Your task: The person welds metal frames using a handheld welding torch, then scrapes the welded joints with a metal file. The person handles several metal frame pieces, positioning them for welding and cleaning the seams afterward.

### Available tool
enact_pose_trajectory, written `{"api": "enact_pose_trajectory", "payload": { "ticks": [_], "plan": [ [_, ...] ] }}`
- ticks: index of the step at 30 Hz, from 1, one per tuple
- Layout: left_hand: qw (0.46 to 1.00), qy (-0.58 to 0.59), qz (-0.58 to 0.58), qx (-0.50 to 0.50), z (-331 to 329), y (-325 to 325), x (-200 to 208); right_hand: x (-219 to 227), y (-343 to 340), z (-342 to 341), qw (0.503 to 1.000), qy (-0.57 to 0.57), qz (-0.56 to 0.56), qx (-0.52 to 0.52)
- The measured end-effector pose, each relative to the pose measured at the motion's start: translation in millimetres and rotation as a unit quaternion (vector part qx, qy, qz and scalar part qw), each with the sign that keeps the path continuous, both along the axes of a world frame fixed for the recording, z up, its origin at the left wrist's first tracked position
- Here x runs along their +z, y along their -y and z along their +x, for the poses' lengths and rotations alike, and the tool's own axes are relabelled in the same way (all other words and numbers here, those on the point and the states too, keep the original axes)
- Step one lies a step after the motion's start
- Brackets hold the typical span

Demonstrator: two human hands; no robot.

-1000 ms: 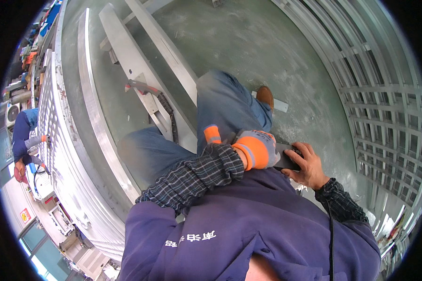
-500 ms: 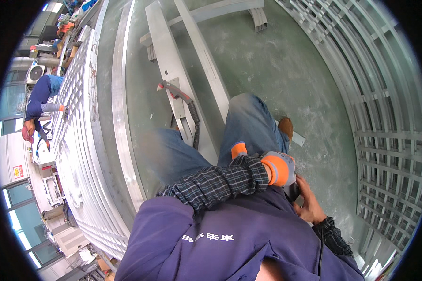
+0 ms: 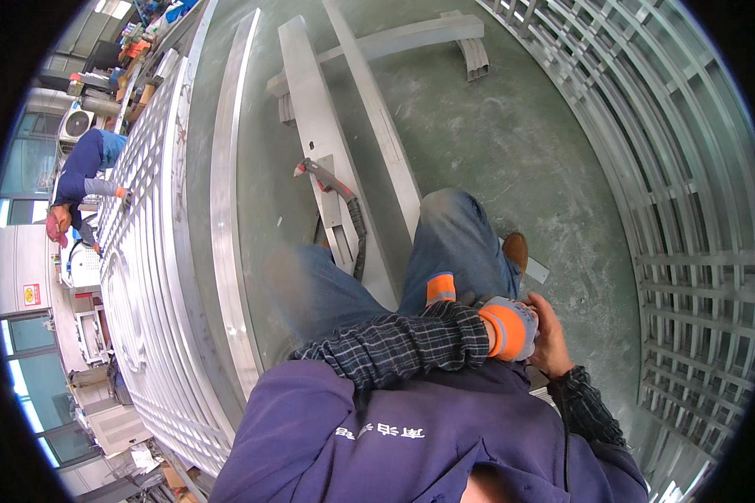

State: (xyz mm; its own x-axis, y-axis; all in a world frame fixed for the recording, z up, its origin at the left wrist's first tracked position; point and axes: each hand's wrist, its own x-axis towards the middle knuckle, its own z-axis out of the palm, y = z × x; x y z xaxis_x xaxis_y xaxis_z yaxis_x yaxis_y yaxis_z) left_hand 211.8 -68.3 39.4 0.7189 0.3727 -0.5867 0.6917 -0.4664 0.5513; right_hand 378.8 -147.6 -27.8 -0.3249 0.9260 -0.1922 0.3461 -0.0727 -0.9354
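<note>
My left hand (image 3: pixel 512 328) wears a grey glove with an orange cuff and lies across my lap. Its fingers are mostly hidden from above. Bare, my right hand (image 3: pixel 550 342) meets the left glove's finger end, fingers curled in; whatever lies between the hands is hidden. A second orange-cuffed glove (image 3: pixel 440 287) rests on my lap by the left forearm. Beyond my knees, a grey-and-red torch-like tool (image 3: pixel 331 182) with a ribbed black hose lies on a wide metal beam (image 3: pixel 315 105).
A narrower beam (image 3: pixel 369 96) runs alongside, and a crosspiece (image 3: pixel 419 35) lies at the far end. Slatted metal panels (image 3: pixel 696 277) stand on the right. At left is a large metal grille (image 3: pixel 147 277), where a co-worker (image 3: pixel 84 172) bends over it.
My right hand has drawn closer to the left glove, and the dark thing seen between them is now hidden. The view has shifted slightly. The co-worker's arms have moved.
</note>
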Motion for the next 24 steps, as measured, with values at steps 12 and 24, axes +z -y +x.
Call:
{"api": "enact_pose_trajectory", "payload": {
  "ticks": [12, 24],
  "plan": [
    [0.956, 0.097, -0.029, 0.276, -71.6, -32.9, 31.3, 27.8, -34.8, 5.2, 0.985, 0.101, -0.120, 0.070],
    [0.709, 0.289, 0.413, 0.493, -198.9, -105.1, 9.4, 54.6, -162.3, -131.7, 0.722, -0.547, -0.420, 0.053]
  ]
}}
